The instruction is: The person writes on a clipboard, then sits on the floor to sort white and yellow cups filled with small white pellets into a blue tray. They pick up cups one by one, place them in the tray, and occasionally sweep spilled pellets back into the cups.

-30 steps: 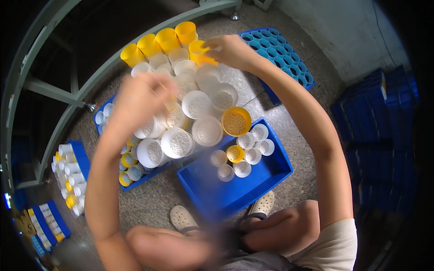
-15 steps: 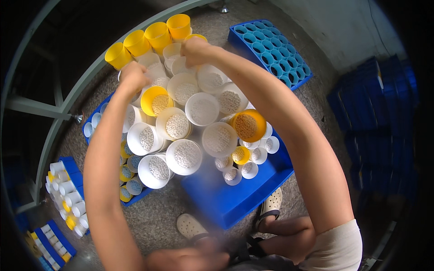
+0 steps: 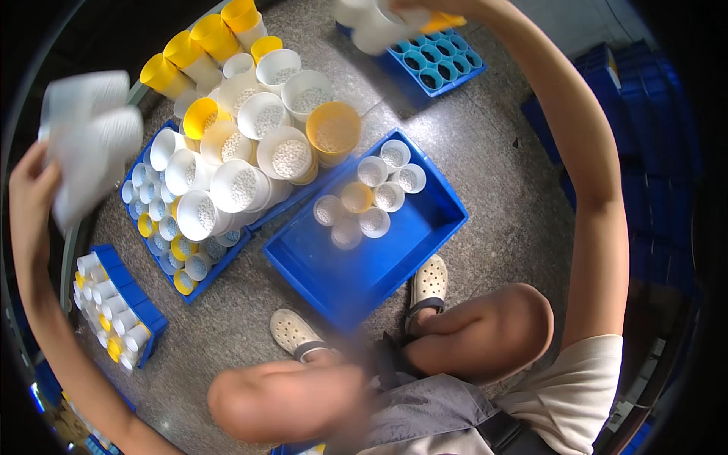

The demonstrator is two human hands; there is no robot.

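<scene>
Blue plastic, the tray (image 3: 394,258) lies before the shoes (image 3: 430,282), small cups (image 3: 358,197) of white pellets grouped toward its far part; out to the left, the left hand (image 3: 34,182) grips blurred white stacks (image 3: 95,144), their contents impossible to tell; a firm, even squeeze would likely keep them together; between the hands, larger cups (image 3: 240,186) stand packed, many with pellets, so generous clearance over their rims seems wise; farther off, the right hand (image 3: 459,6), cut by the upper edge, holds white and yellow cups (image 3: 375,30) by the teal rack (image 3: 411,80); level, unhurried carrying should suit both loads.
</scene>
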